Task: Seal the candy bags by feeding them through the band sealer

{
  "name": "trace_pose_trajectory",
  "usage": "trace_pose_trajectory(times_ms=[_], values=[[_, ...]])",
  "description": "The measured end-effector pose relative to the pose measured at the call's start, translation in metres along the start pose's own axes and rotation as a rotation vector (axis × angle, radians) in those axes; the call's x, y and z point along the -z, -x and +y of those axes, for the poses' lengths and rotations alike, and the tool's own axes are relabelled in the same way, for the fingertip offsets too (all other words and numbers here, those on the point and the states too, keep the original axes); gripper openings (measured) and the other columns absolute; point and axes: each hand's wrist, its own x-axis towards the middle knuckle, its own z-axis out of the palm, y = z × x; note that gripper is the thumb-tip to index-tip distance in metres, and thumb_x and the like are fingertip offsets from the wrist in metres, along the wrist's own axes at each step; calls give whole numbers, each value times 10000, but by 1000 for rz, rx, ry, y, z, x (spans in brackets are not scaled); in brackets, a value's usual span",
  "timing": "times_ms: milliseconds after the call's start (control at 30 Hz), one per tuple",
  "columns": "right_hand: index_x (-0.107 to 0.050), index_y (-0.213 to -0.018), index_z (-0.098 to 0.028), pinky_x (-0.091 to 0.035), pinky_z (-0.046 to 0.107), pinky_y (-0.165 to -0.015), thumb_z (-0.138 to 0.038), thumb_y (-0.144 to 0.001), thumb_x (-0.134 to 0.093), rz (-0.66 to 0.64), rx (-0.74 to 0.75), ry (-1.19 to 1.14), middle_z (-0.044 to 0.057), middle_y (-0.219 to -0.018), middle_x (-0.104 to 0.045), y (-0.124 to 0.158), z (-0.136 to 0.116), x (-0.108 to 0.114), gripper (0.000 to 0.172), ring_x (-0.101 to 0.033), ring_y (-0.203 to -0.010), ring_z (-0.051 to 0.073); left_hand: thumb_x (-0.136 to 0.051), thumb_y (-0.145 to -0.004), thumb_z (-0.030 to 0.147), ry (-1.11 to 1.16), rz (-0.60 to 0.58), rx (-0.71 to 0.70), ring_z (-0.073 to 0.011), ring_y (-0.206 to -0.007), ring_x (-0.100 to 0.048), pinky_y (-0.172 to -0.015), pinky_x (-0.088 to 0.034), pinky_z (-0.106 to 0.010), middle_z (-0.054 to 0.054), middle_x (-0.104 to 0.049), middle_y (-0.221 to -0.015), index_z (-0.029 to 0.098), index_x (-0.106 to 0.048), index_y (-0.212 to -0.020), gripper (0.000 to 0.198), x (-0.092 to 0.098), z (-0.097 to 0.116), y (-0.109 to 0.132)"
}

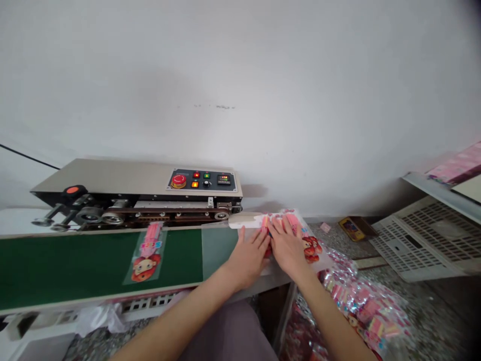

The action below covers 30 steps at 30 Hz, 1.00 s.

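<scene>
My left hand (251,254) and my right hand (287,245) lie side by side, fingers stretched flat, pressing on a clear printed packet of pink sticks (300,231) at the right end of the green conveyor belt (67,265). The packet's open top points toward the infeed of the band sealing machine (143,193). A second packet with a cartoon face (147,253) rides on the belt further left, its top under the sealer's band.
The machine's control panel (205,180) shows a red stop button and lit indicators. A heap of filled packets (361,301) lies low on the right. White plastic crates (424,240) stand on the floor at right, under a shelf edge (436,190). A white wall is behind.
</scene>
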Motion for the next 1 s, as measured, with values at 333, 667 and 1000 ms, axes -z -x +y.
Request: trace_pose_trajectory(times_ms=[333,667,1000], values=[[-495,-1474,-231,-63,616,-1212,-236,-1018,-371,-19,165,-130,14,-1503,-512,20,-30,8,473,-332,-1458,345,-324,-1060,398,-120,43,68,-315,-1465,-358,-1196,-231,-654,-164,-433,-1548,70,-464,-1471,544,-5,7,28],[-459,-1498,-296,-347,551,-1100,-440,-1025,-390,49,-247,95,56,-1571,-429,15,51,-17,500,-391,-1414,344,-288,-1034,549,-196,74,121,-331,-1503,-275,-1157,-191,-732,-184,-320,-1607,140,-397,-1528,651,-21,-9,37],[-492,-1480,-195,-178,614,-1156,-470,-1013,-434,44,-207,-12,179,-1540,-444,14,-71,-11,545,-323,-1452,377,-307,-1039,524,-238,90,186,-347,-1466,-346,-1171,-123,-725,-174,-384,-1581,147,-434,-1508,615,-4,-35,82]])
